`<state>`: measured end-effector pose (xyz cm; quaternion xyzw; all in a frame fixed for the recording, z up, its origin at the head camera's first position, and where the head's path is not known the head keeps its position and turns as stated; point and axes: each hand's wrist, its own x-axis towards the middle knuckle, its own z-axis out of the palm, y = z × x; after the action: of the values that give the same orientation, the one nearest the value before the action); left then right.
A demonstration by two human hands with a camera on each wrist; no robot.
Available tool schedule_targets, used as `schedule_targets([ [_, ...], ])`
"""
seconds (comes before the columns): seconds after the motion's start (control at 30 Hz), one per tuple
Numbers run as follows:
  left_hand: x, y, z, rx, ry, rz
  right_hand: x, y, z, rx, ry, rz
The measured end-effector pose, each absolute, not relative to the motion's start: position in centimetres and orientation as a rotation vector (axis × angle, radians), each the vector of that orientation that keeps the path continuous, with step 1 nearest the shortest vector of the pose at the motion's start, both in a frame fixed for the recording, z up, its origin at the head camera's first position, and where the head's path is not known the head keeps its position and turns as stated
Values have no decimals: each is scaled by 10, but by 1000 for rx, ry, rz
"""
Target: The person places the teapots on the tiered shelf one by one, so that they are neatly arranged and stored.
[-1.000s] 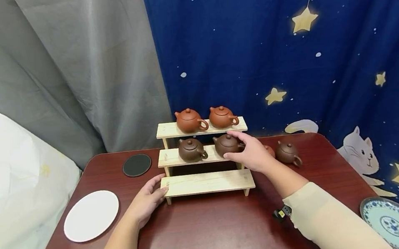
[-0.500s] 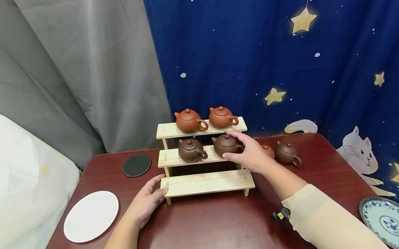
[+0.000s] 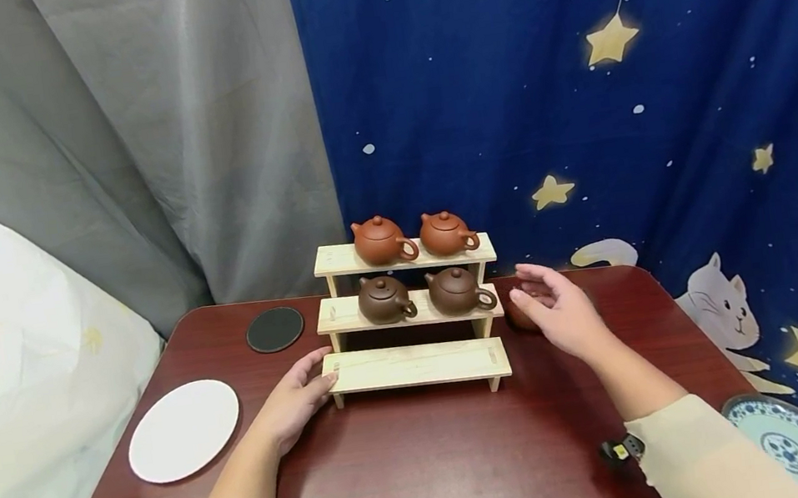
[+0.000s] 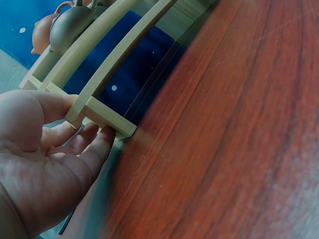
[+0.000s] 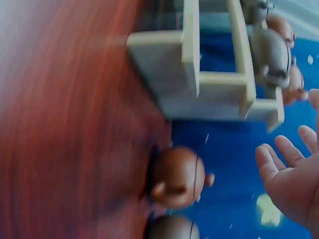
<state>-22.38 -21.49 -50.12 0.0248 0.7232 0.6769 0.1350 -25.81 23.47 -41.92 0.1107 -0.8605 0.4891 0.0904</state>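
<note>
My left hand (image 3: 298,401) holds the left end of a three-tier wooden stand (image 3: 414,363); the left wrist view shows thumb and fingers (image 4: 102,149) around the lowest board's end and leg. Two red-brown clay teapots (image 3: 377,242) sit on the top tier. On the middle tier stand a left dark teapot (image 3: 382,302) and a right dark teapot (image 3: 454,292), apart from each other. My right hand (image 3: 567,315), fingers spread and holding nothing, hovers right of the stand. It partly hides a red-brown teapot (image 5: 174,177) on the table; a dark teapot (image 5: 172,229) is beside that one.
A white oval plate (image 3: 183,433) and a black round coaster (image 3: 274,330) lie on the table's left side. At the right edge is a blue-patterned plate (image 3: 784,446). Grey and starry blue curtains (image 3: 471,105) hang behind the red-brown table (image 3: 428,472).
My right hand has let go of the right dark teapot on the middle tier and moved right, over the teapots on the table. The left hand stays on the stand.
</note>
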Motion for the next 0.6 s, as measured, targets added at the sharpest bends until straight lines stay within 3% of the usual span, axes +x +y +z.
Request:
schedule_targets([
  [0.6, -224, -215, -501, 79, 2096, 1946, -275, 334, -442, 5, -2644, 1259],
])
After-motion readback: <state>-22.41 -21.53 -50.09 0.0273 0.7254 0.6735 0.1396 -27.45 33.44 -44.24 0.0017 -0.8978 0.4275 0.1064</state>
